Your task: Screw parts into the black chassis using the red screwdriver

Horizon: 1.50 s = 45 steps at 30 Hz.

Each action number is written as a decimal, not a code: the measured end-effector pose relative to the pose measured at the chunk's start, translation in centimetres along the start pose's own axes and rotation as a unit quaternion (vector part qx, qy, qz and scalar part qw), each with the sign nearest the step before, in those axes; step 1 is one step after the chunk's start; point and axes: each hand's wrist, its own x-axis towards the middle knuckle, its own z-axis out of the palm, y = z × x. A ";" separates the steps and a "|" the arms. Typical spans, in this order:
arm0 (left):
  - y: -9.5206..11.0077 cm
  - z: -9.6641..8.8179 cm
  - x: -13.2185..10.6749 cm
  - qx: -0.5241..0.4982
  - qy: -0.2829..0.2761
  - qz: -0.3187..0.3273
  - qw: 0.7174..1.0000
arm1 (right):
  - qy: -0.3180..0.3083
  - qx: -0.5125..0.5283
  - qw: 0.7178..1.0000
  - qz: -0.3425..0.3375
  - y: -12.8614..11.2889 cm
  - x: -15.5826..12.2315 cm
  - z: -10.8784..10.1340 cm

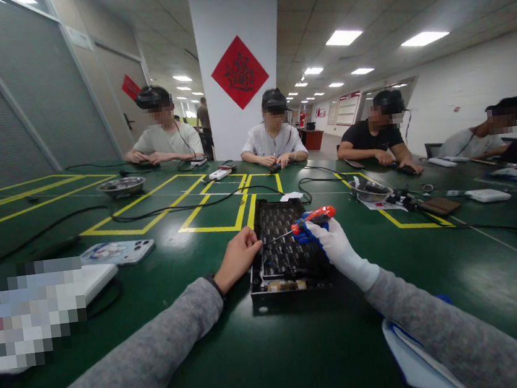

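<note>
A black opened device [286, 250] with a perforated inner plate lies flat on the green table [240, 358] in front of me. My left hand [238, 257], bare, rests closed against the device's left edge, fingers curled at its rim. My right hand [333, 241], in a white and blue glove, grips a screwdriver with a red handle [313, 217]. Its thin shaft points left and down, with the tip over the device's left part near my left fingers.
A phone in a clear case [116, 252] and a white box lie at left. Metal bowls [122, 185] [370, 190], cables and yellow tape lines cross the table. Several seated people work along the far side. A loose glove [412, 360] lies under my right forearm.
</note>
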 end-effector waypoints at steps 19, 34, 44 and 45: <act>-0.2 0.0 0.1 -0.016 -0.040 -0.019 0.999 | 0.022 0.124 0.992 -0.008 -0.4 -1.6 -0.4; 0.5 -0.3 -0.4 0.036 0.003 0.049 0.998 | -0.053 -0.271 0.958 0.076 -0.8 3.9 -7.0; 0.7 -0.5 -0.8 0.056 0.028 0.112 0.992 | -0.039 -0.511 0.857 0.054 -1.1 1.7 -5.2; 0.7 -0.6 -0.8 0.064 0.031 0.117 0.991 | -0.028 -0.516 0.856 0.015 -1.8 1.8 -4.8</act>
